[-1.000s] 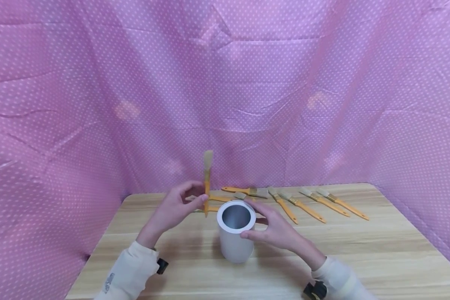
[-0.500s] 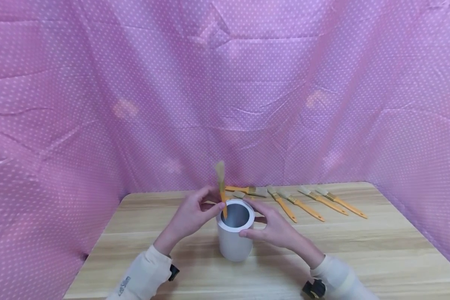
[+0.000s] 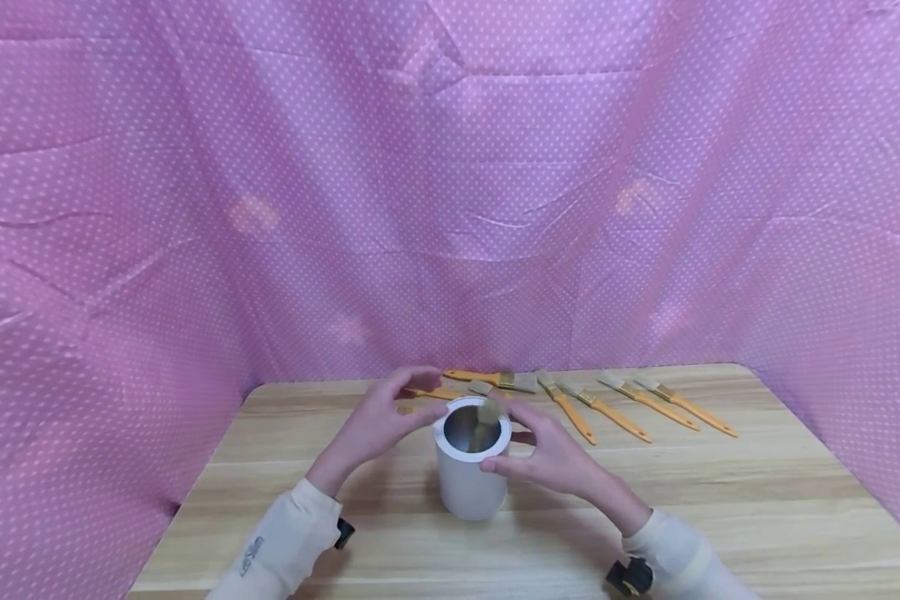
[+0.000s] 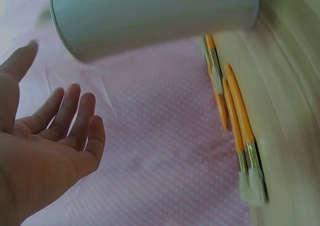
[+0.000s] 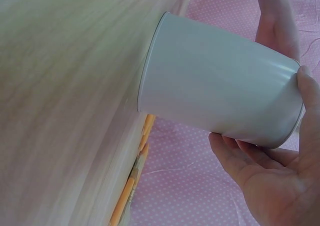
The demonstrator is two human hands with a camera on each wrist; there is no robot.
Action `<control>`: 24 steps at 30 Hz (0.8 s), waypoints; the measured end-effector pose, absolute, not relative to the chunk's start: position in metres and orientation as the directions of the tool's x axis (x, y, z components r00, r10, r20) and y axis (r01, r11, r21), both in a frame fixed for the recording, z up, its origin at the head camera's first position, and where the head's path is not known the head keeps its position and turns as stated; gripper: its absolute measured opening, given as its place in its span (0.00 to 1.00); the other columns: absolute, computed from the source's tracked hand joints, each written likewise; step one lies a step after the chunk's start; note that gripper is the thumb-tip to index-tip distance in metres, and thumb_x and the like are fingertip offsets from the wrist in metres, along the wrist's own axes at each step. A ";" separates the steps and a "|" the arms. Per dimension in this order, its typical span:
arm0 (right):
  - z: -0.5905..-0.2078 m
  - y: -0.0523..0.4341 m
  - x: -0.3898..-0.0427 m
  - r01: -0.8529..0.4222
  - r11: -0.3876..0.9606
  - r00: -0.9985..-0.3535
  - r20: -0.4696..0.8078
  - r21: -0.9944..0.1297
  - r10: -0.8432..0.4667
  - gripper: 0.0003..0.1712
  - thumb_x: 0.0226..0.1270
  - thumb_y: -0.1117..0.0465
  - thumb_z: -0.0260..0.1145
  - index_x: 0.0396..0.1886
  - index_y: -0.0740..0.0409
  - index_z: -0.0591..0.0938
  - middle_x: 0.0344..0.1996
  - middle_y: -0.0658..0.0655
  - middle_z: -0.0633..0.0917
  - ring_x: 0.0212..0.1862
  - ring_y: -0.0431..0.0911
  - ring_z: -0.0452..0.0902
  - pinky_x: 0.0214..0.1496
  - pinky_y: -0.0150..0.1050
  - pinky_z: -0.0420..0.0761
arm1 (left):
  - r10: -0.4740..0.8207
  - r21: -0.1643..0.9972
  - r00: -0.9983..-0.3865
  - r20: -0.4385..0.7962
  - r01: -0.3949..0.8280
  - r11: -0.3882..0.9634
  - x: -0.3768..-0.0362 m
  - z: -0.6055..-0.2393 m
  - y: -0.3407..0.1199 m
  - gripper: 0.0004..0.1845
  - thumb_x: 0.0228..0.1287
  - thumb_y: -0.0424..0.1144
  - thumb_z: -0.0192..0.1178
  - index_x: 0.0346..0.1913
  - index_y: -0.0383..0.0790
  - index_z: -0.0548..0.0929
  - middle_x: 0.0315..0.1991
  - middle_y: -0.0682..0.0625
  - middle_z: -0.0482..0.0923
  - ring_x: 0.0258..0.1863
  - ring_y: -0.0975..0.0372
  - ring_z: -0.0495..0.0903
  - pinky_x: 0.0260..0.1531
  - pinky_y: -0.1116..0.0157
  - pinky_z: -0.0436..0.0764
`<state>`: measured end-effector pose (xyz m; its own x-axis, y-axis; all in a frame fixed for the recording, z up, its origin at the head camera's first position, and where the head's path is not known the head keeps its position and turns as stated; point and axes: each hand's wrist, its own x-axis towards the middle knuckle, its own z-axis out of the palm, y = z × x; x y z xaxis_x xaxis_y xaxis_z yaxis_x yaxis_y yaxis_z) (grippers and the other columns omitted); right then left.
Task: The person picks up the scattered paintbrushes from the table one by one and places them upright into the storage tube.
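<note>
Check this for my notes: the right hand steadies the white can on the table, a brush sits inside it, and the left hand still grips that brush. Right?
Not quite. The left hand grips nothing: the left wrist view shows its fingers spread and empty beside the can. The rest holds: in the head view the right hand steadies the can on the table, with the brush inside.

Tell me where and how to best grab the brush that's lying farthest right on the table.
Grip that brush by its orange handle, near the middle, coming from above. It lies flat on the table, its handle end angled toward the person, bristles away, with clear wood on its right side.
</note>
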<state>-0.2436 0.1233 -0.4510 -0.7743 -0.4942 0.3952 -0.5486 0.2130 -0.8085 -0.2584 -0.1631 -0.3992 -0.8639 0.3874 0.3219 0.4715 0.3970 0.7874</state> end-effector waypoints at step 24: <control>-0.451 0.126 -0.245 -0.560 0.182 -0.758 0.411 -0.809 -0.507 0.54 0.54 0.54 0.83 0.77 0.58 0.66 0.74 0.57 0.67 0.68 0.53 0.69 0.57 0.41 0.80 | 0.400 0.860 -0.903 0.156 0.323 0.396 -0.299 -0.449 -0.187 0.24 0.76 0.60 0.54 0.65 0.51 0.78 0.59 0.52 0.80 0.59 0.54 0.77 0.59 0.50 0.76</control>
<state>-0.2446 0.1263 -0.4513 -0.7580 -0.5067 0.4107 -0.5597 0.1817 -0.8086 -0.2986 -0.1875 -0.4492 -0.9034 0.3996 0.1555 0.3231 0.3958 0.8596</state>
